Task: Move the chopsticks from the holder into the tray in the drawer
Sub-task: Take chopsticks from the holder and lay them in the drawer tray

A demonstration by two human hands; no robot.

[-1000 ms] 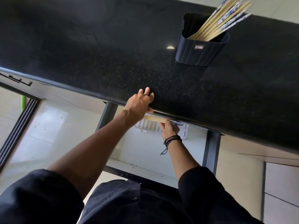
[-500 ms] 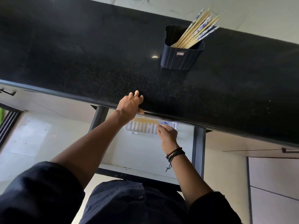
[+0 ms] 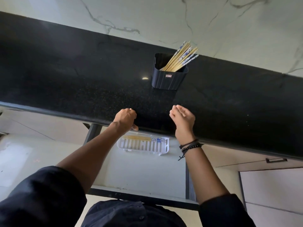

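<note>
A dark ribbed holder [image 3: 168,79] stands on the black counter [image 3: 65,76] and holds several bamboo chopsticks [image 3: 181,58] with blue-patterned tops, leaning right. Below the counter edge a white slotted tray [image 3: 144,147] lies in the open drawer [image 3: 131,171], with a few chopsticks [image 3: 141,138] lying along its far side. My left hand [image 3: 125,118] grips the counter's front edge, thumb under it. Over the counter hovers my right hand [image 3: 182,117], with loosely curled fingers that hold nothing, between tray and holder.
A marble wall [image 3: 196,22] rises behind the counter. Pale cabinet fronts sit left and right of the drawer; one with a dark handle [image 3: 276,160] is at the right. The drawer's dark front rail [image 3: 139,196] is near my body.
My right hand let go of the chopsticks in the tray and rose out of the drawer to above the counter edge. The view tilted up; my left hand stayed on the edge.
</note>
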